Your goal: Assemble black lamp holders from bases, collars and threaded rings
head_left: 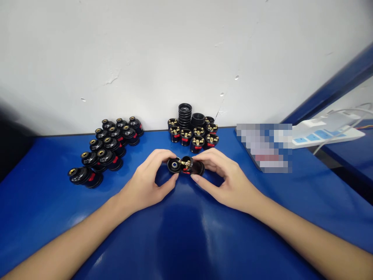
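Note:
My left hand [153,179] pinches a round black lamp holder cap [174,166] between thumb and fingers, its hollow inner side with a central hole facing me. Between the thumb and fingers of my right hand [225,181] lies a black lamp holder body [197,168] on its side. Brass terminals show at its left end, with a bit of red beneath them. Cap and body are close together over the blue table; whether they touch, I cannot tell. Beyond my hands stand several open lamp holder bodies [198,143] with brass terminals and red switches.
Capped lamp holders [107,158] stand in slanting rows at the left. Behind the open bodies is a stack of black threaded rings [185,115]. At the right lie a blurred-out phone-like object [262,149] and a white power strip [329,136] with cables. A white wall [163,58] closes the back.

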A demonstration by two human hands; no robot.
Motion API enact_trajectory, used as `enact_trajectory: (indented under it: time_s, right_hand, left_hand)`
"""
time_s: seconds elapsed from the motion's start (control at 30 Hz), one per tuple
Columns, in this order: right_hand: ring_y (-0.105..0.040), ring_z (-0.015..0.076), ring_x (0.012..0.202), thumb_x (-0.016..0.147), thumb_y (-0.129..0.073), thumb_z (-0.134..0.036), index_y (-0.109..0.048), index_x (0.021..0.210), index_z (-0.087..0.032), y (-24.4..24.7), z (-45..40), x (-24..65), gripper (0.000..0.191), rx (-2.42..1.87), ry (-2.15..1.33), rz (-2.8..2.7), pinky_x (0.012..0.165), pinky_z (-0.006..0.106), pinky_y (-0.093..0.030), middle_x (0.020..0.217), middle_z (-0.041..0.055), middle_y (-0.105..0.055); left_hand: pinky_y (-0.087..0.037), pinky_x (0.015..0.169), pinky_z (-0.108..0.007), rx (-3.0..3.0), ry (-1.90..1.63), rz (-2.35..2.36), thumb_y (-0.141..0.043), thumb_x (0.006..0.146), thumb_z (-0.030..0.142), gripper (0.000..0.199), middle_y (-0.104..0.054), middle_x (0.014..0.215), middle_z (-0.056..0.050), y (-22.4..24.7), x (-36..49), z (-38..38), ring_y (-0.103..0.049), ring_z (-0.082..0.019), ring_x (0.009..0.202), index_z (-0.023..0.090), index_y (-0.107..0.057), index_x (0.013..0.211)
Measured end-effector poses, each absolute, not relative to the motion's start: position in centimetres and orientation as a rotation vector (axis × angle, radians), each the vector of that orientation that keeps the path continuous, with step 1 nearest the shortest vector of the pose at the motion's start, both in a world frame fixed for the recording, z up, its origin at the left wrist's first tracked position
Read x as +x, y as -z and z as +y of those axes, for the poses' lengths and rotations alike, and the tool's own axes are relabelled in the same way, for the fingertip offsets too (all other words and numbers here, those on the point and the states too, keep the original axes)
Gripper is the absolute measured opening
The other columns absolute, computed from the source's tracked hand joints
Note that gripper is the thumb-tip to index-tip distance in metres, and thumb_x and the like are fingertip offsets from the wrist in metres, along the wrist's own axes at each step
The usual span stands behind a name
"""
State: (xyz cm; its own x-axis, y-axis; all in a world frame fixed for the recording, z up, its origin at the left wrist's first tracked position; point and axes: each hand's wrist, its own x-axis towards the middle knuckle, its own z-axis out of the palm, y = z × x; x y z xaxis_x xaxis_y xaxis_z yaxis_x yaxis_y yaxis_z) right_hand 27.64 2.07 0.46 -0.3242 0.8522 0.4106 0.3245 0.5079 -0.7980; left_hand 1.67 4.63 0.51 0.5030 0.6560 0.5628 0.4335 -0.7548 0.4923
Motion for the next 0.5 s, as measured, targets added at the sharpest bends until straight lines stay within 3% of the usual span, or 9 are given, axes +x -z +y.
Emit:
enact_trajectory:
  time_s: [0.27,0.5]
  right_hand:
    - [-0.079,0.0236,0.113,0.100,-0.077,-0.021,-0.075,0.131,-0.028,-0.58,1.86,27.46,0.031,-0.962,-0.801,-1.856,0.106,0.041,-0.071,0.127,0.0082,-0.064]
    - [-0.077,0.0237,0.115,0.099,-0.080,-0.019,-0.076,0.130,-0.030,-0.29,1.97,27.63,0.032,-0.909,-0.739,-1.865,0.099,0.038,-0.074,0.128,0.0078,-0.067]
  left_hand:
    - [-0.064,0.102,-0.034,2.427,-1.047,0.905,-0.074,0.101,0.020,0.049,-0.076,0.129,-0.008,-0.27,1.27,4.37,-0.076,-0.019,0.109,0.024,-0.056,0.146]
    - [-0.063,0.096,-0.032,2.456,-1.022,0.841,-0.071,0.105,0.023,0.035,-0.080,0.116,-0.007,-0.67,1.17,4.54,-0.075,-0.019,0.104,0.021,-0.065,0.140]
